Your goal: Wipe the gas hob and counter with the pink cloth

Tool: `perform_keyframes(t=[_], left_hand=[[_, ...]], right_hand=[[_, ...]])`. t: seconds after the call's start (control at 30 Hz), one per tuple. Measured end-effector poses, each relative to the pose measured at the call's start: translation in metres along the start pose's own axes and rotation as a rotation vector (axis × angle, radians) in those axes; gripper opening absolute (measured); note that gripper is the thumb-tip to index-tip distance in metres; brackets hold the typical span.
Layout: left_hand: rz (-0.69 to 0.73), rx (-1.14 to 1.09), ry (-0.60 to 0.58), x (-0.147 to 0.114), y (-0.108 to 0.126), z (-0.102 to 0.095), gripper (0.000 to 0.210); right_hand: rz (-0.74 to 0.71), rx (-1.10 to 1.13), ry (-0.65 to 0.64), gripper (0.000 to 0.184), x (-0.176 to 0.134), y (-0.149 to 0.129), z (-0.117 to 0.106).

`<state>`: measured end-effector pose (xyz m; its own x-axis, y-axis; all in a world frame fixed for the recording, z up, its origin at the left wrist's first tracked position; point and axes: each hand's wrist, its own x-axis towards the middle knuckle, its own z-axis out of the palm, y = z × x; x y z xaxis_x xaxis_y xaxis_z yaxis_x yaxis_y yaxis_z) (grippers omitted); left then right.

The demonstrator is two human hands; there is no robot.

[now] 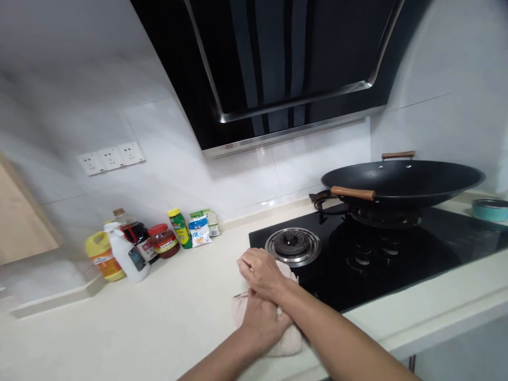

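Observation:
A pale pink cloth lies on the counter at the near left corner of the black gas hob. My left hand is closed on the cloth, its fingers partly hidden beneath my right wrist. Crossing just above it, my right hand has its fingers curled, with folds of the cloth showing along its far side. What lies under the right palm is hidden. The left burner is right behind my right hand.
A large black wok with wooden handles sits over the right burner. A teal pot stands at the far right. Bottles, a red-lidded jar and seasoning packets line the back left. The range hood hangs above.

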<state>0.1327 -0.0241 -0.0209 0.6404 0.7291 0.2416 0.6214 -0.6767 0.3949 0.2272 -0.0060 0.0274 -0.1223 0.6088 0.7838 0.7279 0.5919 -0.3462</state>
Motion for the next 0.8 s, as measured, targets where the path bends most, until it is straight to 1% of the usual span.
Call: perform_keyframes(t=[0.03, 0.1, 0.17, 0.23, 0.27, 0.33, 0.4, 0.43, 0.47, 0.5, 0.57, 0.6, 0.63, 0.67, 0.73, 0.8], left_hand=[[0.031, 0.008, -0.005, -0.006, 0.005, -0.002, 0.06], [0.057, 0.027, -0.035, -0.008, 0.012, -0.008, 0.062], [0.02, 0.022, -0.063, -0.001, 0.015, -0.015, 0.064], [-0.045, -0.019, -0.087, 0.007, 0.014, -0.024, 0.069], [-0.077, -0.071, -0.119, 0.009, 0.012, -0.03, 0.071], [-0.098, -0.249, -0.236, 0.01, 0.004, -0.047, 0.071], [-0.059, -0.46, -0.359, 0.006, -0.012, -0.069, 0.063], [-0.036, -0.539, -0.374, 0.004, -0.022, -0.08, 0.057], [-0.044, -0.587, -0.362, 0.002, -0.034, -0.091, 0.052], [-0.102, -0.61, -0.313, 0.001, -0.046, -0.1, 0.048], [-0.265, -0.609, -0.159, 0.001, -0.067, -0.113, 0.05], [-0.335, -0.593, -0.09, 0.002, -0.076, -0.115, 0.052], [-0.381, -0.575, -0.038, 0.004, -0.082, -0.115, 0.054], [-0.398, -0.561, -0.013, 0.006, -0.087, -0.113, 0.054], [-0.366, -0.547, -0.025, 0.009, -0.09, -0.102, 0.052], [-0.3, -0.546, -0.065, 0.011, -0.089, -0.089, 0.048]], right_hand=[[0.04, -0.01, -0.014, 0.028, 0.0, 0.002, -0.002], [0.146, -0.022, -0.08, 0.029, 0.001, 0.007, -0.006], [0.268, -0.016, -0.17, 0.029, 0.002, 0.01, -0.01], [0.342, -0.006, -0.229, 0.03, 0.0, 0.01, -0.015], [0.354, -0.003, -0.248, 0.031, -0.002, 0.008, -0.019], [0.349, 0.004, -0.288, 0.034, -0.008, 0.002, -0.028], [0.366, 0.034, -0.362, 0.038, -0.016, -0.005, -0.038], [0.385, 0.045, -0.405, 0.041, -0.022, -0.009, -0.041], [0.404, 0.045, -0.446, 0.045, -0.027, -0.014, -0.043], [0.417, 0.031, -0.484, 0.048, -0.032, -0.019, -0.043], [0.386, -0.039, -0.551, 0.056, -0.043, -0.029, -0.04], [0.35, -0.093, -0.584, 0.059, -0.048, -0.035, -0.037], [0.308, -0.15, -0.606, 0.06, -0.054, -0.039, -0.033], [0.266, -0.201, -0.617, 0.058, -0.058, -0.043, -0.031], [0.215, -0.264, -0.597, 0.049, -0.067, -0.043, -0.03], [0.231, -0.283, -0.537, 0.041, -0.075, -0.034, -0.036]])
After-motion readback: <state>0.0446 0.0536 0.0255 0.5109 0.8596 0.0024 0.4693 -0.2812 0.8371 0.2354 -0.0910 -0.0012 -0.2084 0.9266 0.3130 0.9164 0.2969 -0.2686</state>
